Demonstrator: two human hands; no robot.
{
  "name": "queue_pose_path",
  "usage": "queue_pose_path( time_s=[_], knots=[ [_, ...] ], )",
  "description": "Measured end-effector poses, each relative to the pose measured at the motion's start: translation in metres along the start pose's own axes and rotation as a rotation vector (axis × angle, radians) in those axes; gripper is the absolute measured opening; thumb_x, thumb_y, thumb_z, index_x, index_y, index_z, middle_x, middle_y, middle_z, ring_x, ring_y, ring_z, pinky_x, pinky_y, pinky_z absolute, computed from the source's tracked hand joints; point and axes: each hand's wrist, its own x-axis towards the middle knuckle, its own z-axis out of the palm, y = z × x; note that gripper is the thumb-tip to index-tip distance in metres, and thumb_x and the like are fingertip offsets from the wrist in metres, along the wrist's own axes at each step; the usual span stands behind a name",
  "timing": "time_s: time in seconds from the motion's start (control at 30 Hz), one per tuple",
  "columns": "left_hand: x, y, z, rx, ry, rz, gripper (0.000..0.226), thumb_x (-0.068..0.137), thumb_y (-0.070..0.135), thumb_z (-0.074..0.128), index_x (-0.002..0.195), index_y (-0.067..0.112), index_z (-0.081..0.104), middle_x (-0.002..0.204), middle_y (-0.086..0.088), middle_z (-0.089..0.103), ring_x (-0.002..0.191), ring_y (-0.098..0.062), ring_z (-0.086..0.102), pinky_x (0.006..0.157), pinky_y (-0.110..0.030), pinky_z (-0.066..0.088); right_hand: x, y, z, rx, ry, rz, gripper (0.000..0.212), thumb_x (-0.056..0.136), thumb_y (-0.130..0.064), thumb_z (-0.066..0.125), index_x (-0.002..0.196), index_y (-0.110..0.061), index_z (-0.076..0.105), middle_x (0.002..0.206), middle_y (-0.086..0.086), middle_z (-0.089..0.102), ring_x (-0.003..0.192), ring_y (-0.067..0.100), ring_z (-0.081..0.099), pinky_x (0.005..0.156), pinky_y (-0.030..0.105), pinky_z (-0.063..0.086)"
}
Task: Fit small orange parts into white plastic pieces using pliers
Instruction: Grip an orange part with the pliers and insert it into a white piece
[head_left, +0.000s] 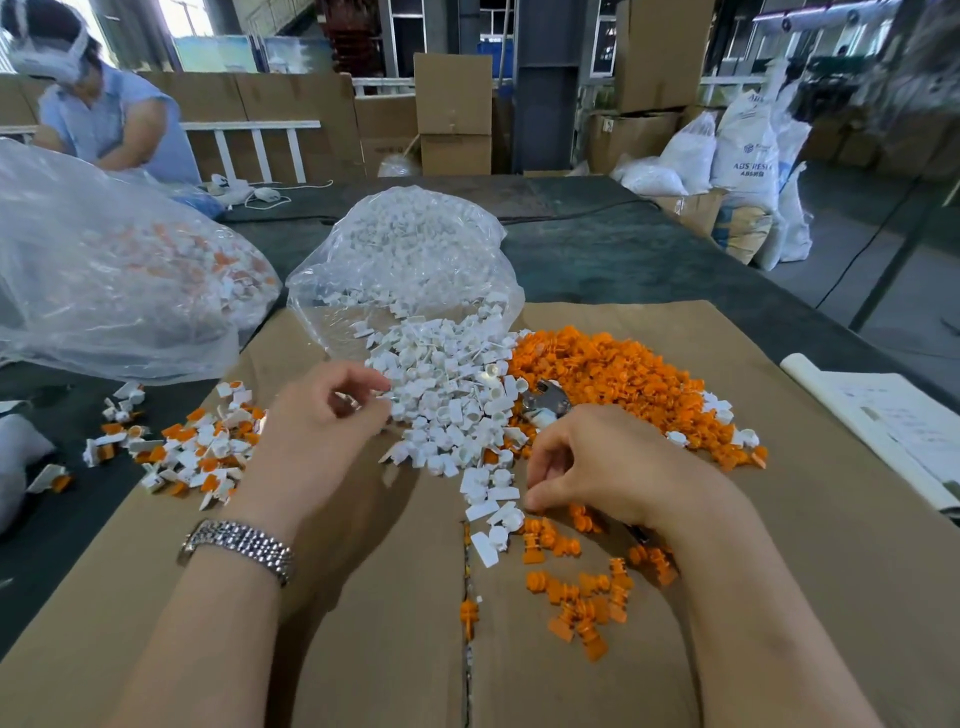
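Note:
A heap of white plastic pieces (447, 410) spills from a clear bag onto brown cardboard (374, 649). Beside it on the right lies a heap of small orange parts (623, 379), with more orange parts (582, 597) scattered nearer me. My left hand (322, 421), with a metal watch on the wrist, pinches a small white piece at the heap's left edge. My right hand (608, 462) holds the pliers (545, 400), whose metal jaws stick out above the knuckles; its fingers curl down at the loose parts.
Assembled white-and-orange pieces (197, 447) lie at the left of the cardboard. A large clear bag (104, 270) with more of them stands at far left. Papers (893, 426) lie at the right edge. Another person (104, 114) works across the table.

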Motion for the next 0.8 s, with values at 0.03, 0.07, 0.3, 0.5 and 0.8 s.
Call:
queue_pose_path(
  time_s=[0.03,0.07,0.3,0.5,0.8],
  knots=[
    [-0.002,0.003,0.001,-0.023,-0.123,0.033,0.008,0.090,0.028,0.074,0.094,0.035,0.072,0.088,0.009,0.072,0.071,-0.005,0.064,0.056,-0.017,0.047,0.001,0.000,0.002,-0.033,0.019,-0.007,0.012,0.081,-0.039,0.083,0.087,-0.030,0.076,0.078,-0.016,0.065,0.077,0.002,0.061,0.064,0.024,0.046],
    [-0.004,0.005,0.003,-0.007,-0.248,0.070,0.009,0.088,0.030,0.076,0.092,0.037,0.072,0.086,0.011,0.073,0.072,-0.005,0.065,0.058,-0.016,0.049,0.002,0.000,0.003,-0.060,0.038,-0.014,0.010,0.084,-0.037,0.080,0.089,-0.029,0.076,0.080,-0.017,0.064,0.079,0.002,0.060,0.065,0.023,0.046],
    [-0.015,0.013,0.023,0.167,-0.553,0.238,0.016,0.080,0.043,0.083,0.091,0.037,0.072,0.091,0.022,0.069,0.081,-0.001,0.063,0.069,-0.015,0.051,0.010,0.000,0.005,-0.021,0.264,0.031,0.008,0.101,-0.032,0.058,0.105,-0.025,0.057,0.095,-0.010,0.061,0.089,0.011,0.058,0.075,0.031,0.049],
    [-0.021,0.018,0.039,0.267,-0.431,0.303,0.013,0.084,0.039,0.080,0.087,0.030,0.071,0.083,0.013,0.068,0.080,-0.001,0.060,0.067,-0.016,0.047,0.011,-0.003,0.007,0.078,0.373,-0.025,0.006,0.098,-0.034,0.063,0.101,-0.031,0.067,0.095,-0.010,0.065,0.090,0.009,0.058,0.078,0.029,0.049],
    [-0.015,0.025,0.033,-0.503,-0.398,-0.130,0.015,0.096,0.008,0.067,0.102,0.018,0.077,0.077,-0.001,0.070,0.061,-0.012,0.062,0.056,-0.019,0.052,0.011,-0.007,0.003,0.478,0.504,-0.009,0.008,0.089,-0.032,0.077,0.089,-0.028,0.069,0.079,-0.005,0.071,0.066,0.008,0.069,0.066,0.021,0.056]
  ],
)
